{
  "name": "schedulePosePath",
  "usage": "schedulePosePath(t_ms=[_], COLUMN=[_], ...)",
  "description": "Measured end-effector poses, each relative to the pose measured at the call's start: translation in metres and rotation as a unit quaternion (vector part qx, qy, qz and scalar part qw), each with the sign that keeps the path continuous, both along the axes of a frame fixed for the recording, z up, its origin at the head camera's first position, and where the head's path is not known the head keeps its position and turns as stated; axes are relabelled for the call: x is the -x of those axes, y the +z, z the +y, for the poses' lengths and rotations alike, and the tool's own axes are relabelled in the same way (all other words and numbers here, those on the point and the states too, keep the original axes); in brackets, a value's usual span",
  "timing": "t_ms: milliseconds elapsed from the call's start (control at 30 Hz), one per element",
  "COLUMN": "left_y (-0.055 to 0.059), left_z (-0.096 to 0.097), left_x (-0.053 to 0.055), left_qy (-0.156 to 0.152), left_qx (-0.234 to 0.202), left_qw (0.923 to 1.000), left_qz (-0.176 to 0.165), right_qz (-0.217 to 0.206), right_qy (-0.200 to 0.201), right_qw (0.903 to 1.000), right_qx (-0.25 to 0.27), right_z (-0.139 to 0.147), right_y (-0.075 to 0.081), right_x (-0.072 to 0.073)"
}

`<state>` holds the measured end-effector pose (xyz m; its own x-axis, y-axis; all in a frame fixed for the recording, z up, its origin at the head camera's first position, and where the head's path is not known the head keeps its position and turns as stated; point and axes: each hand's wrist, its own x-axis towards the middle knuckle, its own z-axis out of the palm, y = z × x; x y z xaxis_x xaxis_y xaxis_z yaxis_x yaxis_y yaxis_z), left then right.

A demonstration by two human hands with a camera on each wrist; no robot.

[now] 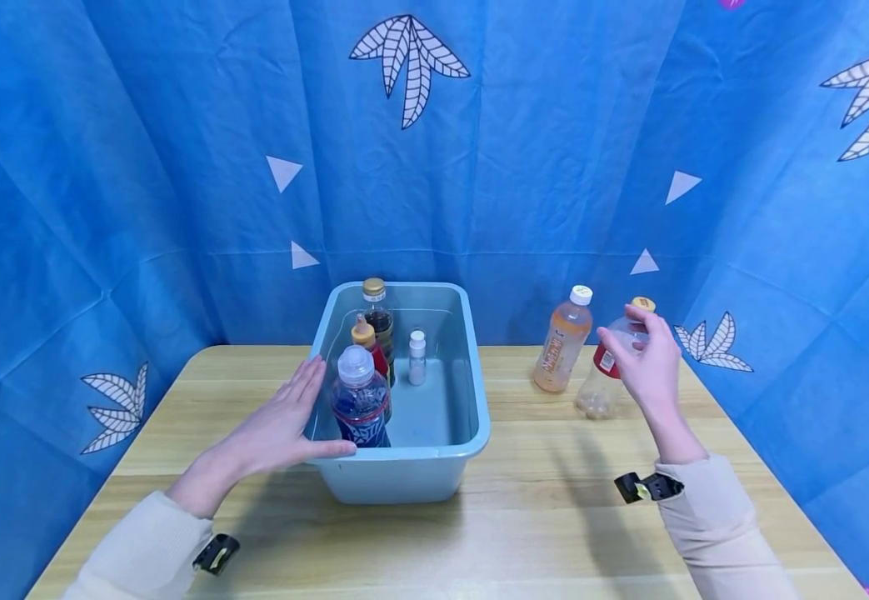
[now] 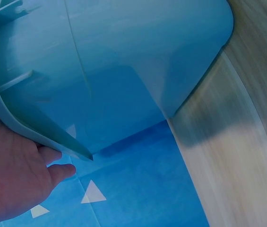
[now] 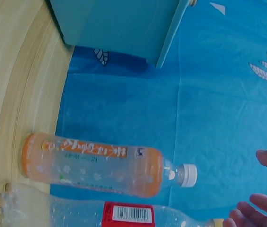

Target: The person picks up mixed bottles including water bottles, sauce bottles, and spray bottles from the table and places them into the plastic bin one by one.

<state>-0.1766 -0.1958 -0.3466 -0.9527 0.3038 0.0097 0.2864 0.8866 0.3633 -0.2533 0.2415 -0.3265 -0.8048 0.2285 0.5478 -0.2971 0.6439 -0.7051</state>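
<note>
My left hand (image 1: 277,429) lies with straight, spread fingers against the left rim of a light blue plastic bin (image 1: 397,479), thumb along the front edge. To the right, my right hand (image 1: 651,367) is raised beside a clear bottle (image 1: 597,392) with a red label and yellow cap. Its thumb and fingers stand apart around the cap's level, holding nothing. In the right wrist view, the fingertips (image 3: 261,203) are close to that cap; whether they touch it I cannot tell. An orange-tinted bottle (image 1: 560,350) with a white cap stands just left of the clear one.
Inside the bin are a blue-labelled bottle (image 1: 359,408), a yellow-capped squeeze bottle (image 1: 363,332), a dark bottle (image 1: 380,321) with a gold cap and a small white-capped bottle (image 1: 417,367). A blue curtain (image 1: 554,167) hangs behind the wooden table (image 1: 524,517).
</note>
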Motion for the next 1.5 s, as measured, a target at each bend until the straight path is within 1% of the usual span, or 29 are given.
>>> schedulePosePath(t_ms=[333,500,667,867,1033,1200,1500], left_y=[-0.001,-0.001,0.0,0.001,0.001,0.0,0.0], left_z=[-0.002,-0.002,-0.002,-0.001,-0.001,-0.001,-0.001], left_x=[0.001,0.001,0.0,0.0,0.0,0.001,0.001], left_qy=[0.002,0.003,0.0,-0.003,-0.001,-0.004,0.0], left_qx=[0.004,0.002,0.002,0.002,0.008,0.003,0.005], left_qw=[1.0,1.0,1.0,1.0,1.0,1.0,1.0], left_qz=[0.0,0.0,0.004,0.007,0.004,0.007,0.002], right_qz=[0.004,-0.01,-0.026,-0.04,-0.063,-0.087,-0.11], right_qy=[-0.039,-0.059,-0.069,-0.073,-0.072,-0.069,-0.06], right_qw=[0.9992,0.9982,0.9967,0.9949,0.9938,0.9923,0.9907], right_qx=[0.003,0.01,0.034,0.057,0.057,0.056,0.054], right_z=[0.011,0.015,0.017,0.021,0.026,0.032,0.037], right_y=[0.0,0.002,0.005,0.008,0.007,0.005,0.0], right_x=[0.006,0.009,0.013,0.019,0.023,0.026,0.029])
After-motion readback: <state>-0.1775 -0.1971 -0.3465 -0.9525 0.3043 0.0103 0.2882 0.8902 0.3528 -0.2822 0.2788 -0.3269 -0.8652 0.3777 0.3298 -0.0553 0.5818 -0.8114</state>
